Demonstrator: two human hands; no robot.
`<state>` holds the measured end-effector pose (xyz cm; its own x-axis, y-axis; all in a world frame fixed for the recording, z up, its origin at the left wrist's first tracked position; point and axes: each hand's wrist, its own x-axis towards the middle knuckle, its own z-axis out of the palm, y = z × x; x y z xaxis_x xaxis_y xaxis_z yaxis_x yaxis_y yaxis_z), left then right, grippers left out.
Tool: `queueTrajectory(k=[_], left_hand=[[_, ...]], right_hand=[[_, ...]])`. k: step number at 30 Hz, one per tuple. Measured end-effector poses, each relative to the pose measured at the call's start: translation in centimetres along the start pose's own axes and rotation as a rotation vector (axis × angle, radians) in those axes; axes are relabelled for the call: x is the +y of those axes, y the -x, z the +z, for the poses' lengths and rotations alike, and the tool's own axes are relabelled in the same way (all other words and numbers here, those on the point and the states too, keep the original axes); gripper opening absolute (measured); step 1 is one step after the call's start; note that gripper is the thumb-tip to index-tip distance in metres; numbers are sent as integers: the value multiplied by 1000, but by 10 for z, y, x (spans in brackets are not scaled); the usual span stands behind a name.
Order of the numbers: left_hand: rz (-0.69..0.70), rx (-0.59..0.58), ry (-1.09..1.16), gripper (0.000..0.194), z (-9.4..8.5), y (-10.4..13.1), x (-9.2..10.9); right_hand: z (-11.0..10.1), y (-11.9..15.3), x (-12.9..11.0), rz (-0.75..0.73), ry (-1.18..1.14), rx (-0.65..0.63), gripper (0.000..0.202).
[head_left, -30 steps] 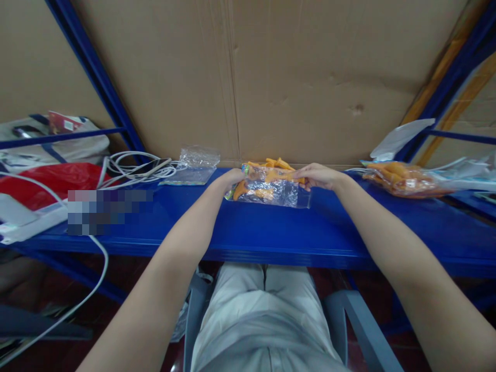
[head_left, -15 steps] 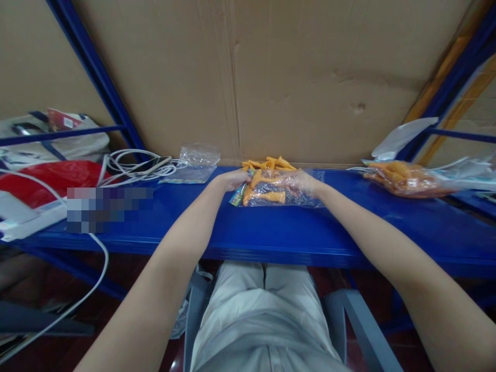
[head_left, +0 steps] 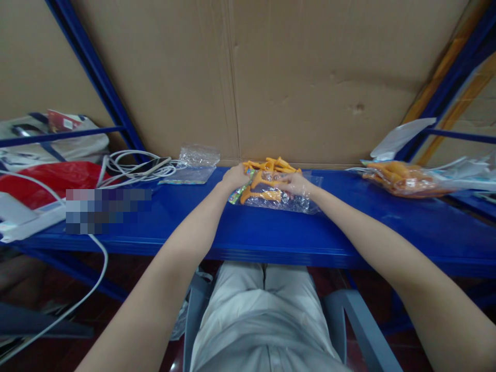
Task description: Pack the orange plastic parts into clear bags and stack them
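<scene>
Pinching clear bag [head_left: 293,203] by printed end [head_left: 235,196] with left grip [head_left: 234,177], orange piece [head_left: 259,181] with right grip [head_left: 297,184]; probably light, limp, slippery; best held near printed end.

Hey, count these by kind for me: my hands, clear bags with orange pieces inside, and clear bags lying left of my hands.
Hands: 2 (left hand, right hand)
Clear bags with orange pieces inside: 2 (middle bag, right-side bag)
Clear bags lying left: 1 (left-side bag)
Total: 5
</scene>
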<state>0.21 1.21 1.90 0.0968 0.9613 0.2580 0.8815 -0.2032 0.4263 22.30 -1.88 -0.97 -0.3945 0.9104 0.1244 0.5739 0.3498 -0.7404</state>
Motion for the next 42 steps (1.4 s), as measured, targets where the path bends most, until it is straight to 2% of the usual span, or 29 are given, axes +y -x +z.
queueTrajectory(k=[3, 6, 10, 13, 16, 19, 22, 26, 29, 32, 33, 37, 42], left_hand=[[84, 121, -44, 35, 4, -4, -1], [209, 124, -50, 41, 10, -5, 2], [349, -83, -116, 57, 24, -2, 7], [343, -252, -220, 63, 31, 1, 10], [312, -311, -301, 64, 30, 5, 13], [309, -290, -360, 64, 26, 9, 17], [372, -244, -406, 64, 24, 10, 20], [414, -296, -376, 64, 27, 9, 23], [414, -333, -333, 64, 29, 6, 22], [459, -328, -303, 64, 32, 2, 19], [486, -324, -294, 64, 33, 1, 18], [565, -315, -268, 64, 40, -5, 14], [638, -277, -256, 65, 46, -11, 11]], right_hand=[[4, 0, -3, 95, -66, 64, 42], [6, 0, -3, 115, -174, 77, 44], [9, 0, 1, 62, -342, 112, 41], [12, -1, 4, 26, -386, 113, 34], [14, -3, 6, 12, -351, 132, 35], [15, -7, 10, 15, -236, 190, 38], [15, -12, 13, -28, -153, 213, 43], [15, -15, 13, -27, -201, 278, 47], [16, -13, 9, 48, -211, 366, 37], [18, -11, 5, 119, -181, 452, 14], [18, -11, 4, 137, -182, 459, 10], [18, -12, 5, 141, -216, 421, 23], [13, -10, 3, 151, -273, 348, 22]])
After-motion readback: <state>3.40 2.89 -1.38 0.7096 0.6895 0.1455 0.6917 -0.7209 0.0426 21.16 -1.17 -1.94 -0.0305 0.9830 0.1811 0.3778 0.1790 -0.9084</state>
